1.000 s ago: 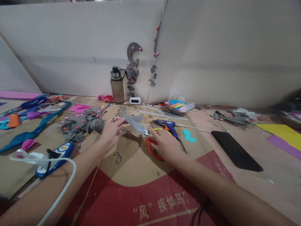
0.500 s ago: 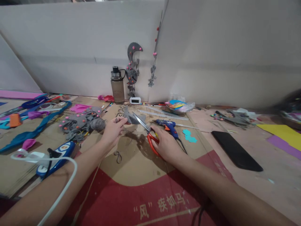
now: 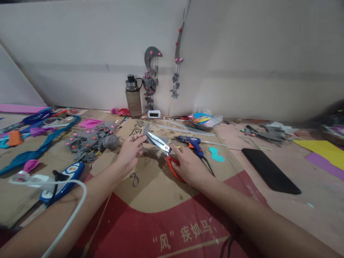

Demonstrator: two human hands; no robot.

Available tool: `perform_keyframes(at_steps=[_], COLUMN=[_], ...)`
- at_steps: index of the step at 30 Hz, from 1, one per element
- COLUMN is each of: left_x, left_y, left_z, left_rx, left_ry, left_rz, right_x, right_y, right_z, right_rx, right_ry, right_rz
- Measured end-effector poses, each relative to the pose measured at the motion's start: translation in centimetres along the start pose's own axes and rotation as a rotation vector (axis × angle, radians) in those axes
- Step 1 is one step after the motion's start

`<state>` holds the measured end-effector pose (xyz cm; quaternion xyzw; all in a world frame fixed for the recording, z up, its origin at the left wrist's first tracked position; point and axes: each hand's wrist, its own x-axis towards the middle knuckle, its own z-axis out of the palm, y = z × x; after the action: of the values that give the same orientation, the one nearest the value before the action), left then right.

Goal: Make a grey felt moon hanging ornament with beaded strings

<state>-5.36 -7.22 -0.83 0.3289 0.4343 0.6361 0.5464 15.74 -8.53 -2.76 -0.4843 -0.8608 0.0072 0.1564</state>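
Note:
My left hand [image 3: 131, 148] pinches a piece of grey felt [image 3: 146, 129] between thumb and fingers, a little above the cardboard. In my right hand [image 3: 185, 159] are scissors [image 3: 173, 168] with red handles, their metal blades pointing up and left. The blades lie across the felt, close to my left fingertips, and look nearly closed. Part of the felt is hidden behind the blades and my fingers. Beyond my right hand lies a blue glue gun [image 3: 195, 144]. A small loop of grey cord [image 3: 134, 179] rests on the cardboard below my left hand.
Left of my hands are a ball of grey yarn [image 3: 111, 142] and grey felt pieces with pompoms [image 3: 86, 139]. A bottle [image 3: 133, 98] and a small white clock [image 3: 154, 114] stand by the wall. A black phone [image 3: 270, 170] lies at right. A white cable [image 3: 80, 204] crosses my left forearm.
The scissor blades have closed further and swung left over the felt, nearer my left fingertips. The hanging strand on the wall has turned slightly.

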Motion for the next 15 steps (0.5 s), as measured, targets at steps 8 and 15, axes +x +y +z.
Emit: perform_keyframes(at_steps=[8,15], left_x=[0.0,0.53], left_y=[-0.05,0.02], left_z=[0.08,-0.38], left_rx=[-0.025,0.02], left_ry=[0.008,0.035], left_rz=[-0.037,-0.014], right_x=[0.0,-0.04], right_y=[0.19,0.63], right_z=[-0.19,-0.11], right_rx=[-0.022,-0.03], right_ry=[-0.055,-0.025], right_rz=[-0.02,-0.015])
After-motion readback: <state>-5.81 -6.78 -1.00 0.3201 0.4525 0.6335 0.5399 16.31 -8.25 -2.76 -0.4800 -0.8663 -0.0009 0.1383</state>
